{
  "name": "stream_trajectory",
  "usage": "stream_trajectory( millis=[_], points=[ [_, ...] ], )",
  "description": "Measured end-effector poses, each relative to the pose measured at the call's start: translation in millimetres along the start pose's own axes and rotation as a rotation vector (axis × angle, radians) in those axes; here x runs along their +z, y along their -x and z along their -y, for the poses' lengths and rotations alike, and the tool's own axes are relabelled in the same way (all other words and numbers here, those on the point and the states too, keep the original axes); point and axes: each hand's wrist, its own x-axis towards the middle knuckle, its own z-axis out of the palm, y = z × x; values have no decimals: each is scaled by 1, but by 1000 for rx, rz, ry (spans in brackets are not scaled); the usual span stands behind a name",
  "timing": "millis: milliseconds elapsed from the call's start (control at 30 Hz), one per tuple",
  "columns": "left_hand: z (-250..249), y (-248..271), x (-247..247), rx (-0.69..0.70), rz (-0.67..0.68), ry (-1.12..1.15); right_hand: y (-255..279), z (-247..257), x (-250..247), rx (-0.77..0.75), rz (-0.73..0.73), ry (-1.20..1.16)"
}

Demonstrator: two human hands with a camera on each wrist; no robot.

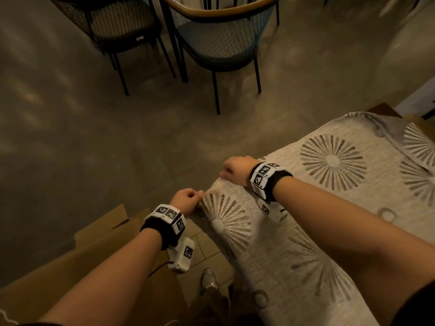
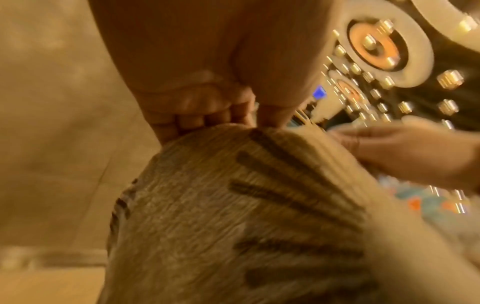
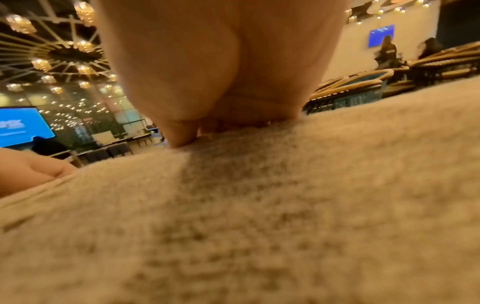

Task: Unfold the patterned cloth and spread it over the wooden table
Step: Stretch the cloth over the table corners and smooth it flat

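Under left wrist camera: left hand [image 2: 205, 107] pinches cloth [image 2: 233, 216] edge.

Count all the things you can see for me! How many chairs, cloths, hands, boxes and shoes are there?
Chairs: 2, one dark and one blue-seated
Patterned cloth: 1
Hands: 2, the left hand and the right hand, both pinching the cloth's edge
Cardboard box: 1
Shoe: 1
Total: 7
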Motion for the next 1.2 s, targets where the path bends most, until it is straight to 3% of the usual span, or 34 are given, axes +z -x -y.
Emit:
stream_trajectory(
  millis=[67, 133, 167, 233, 300, 367, 467, 533, 667, 767, 900, 1033, 1133, 1200],
  points=[
    [-5, -1, -5, 28, -47, -219, 6, -3, -5, -46, -119, 48],
    [-23, -3, -14, 142, -118, -481, 15, -17, -18, -10, -148, 49],
    [-40, -2, -16, 253, -167, -600, 22, -28, -25, 38, -134, 27],
    [-87, 4, -9, 604, -221, -688, 37, -56, -39, 148, -89, -66],
    [-139, 11, 15, 913, -118, -708, 58, -87, -54, 229, -93, -141],
    [-186, 10, 51, 1017, 22, -704, 84, -123, -68, 300, -153, -171],
    [-238, -3, 108, 998, 198, -666, 127, -189, -81, 434, -196, -142],
    [-269, -24, 141, 909, 289, -803, 152, -241, -84, 565, -202, -130],
    [-321, -66, 188, 854, 295, -917, 184, -329, -84, 744, -289, -98],
    [-351, -90, 207, 799, 312, -920, 193, -363, -84, 873, -225, -175],
    [-385, -116, 217, 696, 221, -810, 188, -380, -87, 825, -151, -146],
    [-395, -120, 220, 763, 123, -835, 184, -382, -97, 776, -224, -65],
    [-397, -119, 221, 785, 116, -832, 180, -379, -97, 718, -164, -203],
    [-398, -121, 221, 773, 115, -848, 175, -371, -94, 694, -128, -170]
  ],
)
